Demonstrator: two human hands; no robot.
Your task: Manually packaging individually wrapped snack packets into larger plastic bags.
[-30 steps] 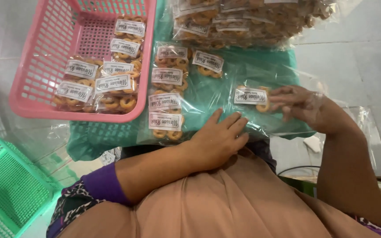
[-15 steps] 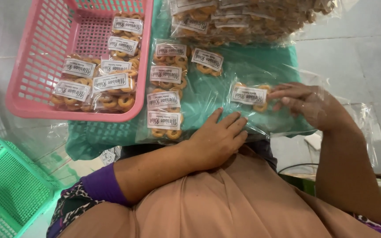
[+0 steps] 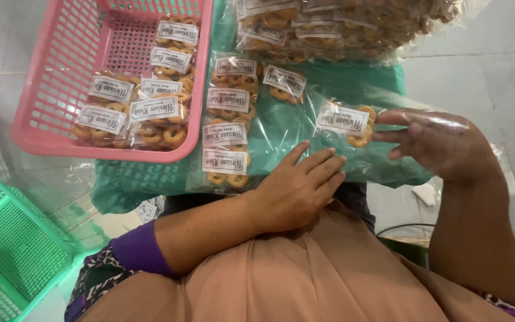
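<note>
Compared with a second ago, I see my right hand [image 3: 439,146] has drawn the small clear packet of ring-shaped biscuits with a white label [image 3: 346,122] slightly nearer; the fingers now pinch its right edge, holding it just above the green plastic sheet [image 3: 281,128]. My left hand [image 3: 296,188] has barely moved: it lies flat and released, fingers spread on the sheet beside the column of labelled packets [image 3: 226,122]. The pink plastic basket [image 3: 49,83] holds the same packets as before, so I judge this one is not yet placed. The green basket [image 3: 13,256] sits untouched at lower left.
</note>
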